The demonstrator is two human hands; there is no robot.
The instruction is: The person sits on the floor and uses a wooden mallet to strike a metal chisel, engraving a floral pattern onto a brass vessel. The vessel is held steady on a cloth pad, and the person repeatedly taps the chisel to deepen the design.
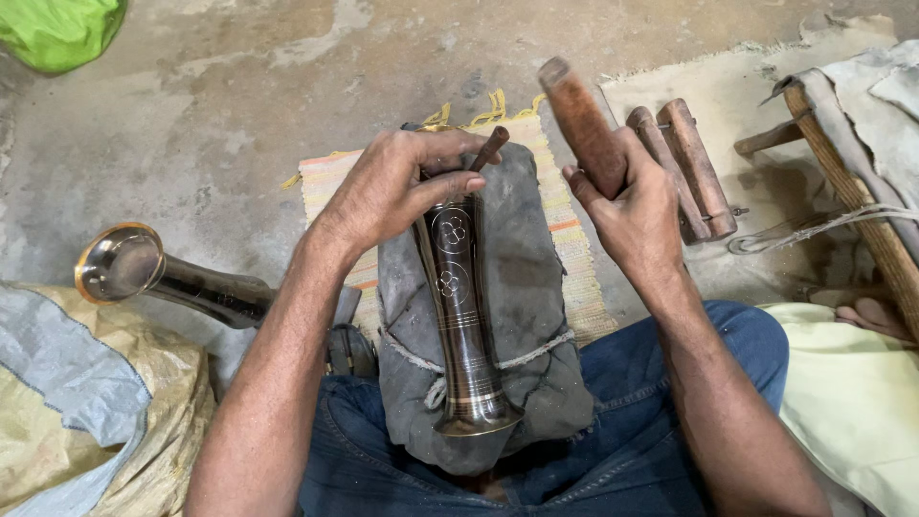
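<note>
the dark metal vase lies on a grey cushion in the lap; it looks hard, smooth and slippery. left hand fingers press its narrow top and pinch a small punch, a good holding spot. right hand fingers wrap tight around a wooden mallet.

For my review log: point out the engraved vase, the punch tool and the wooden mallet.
engraved vase [458, 316]: head view, on its dark body.
punch tool [491, 147]: head view, on its shaft above the left hand.
wooden mallet [579, 113]: head view, on its head.
</note>
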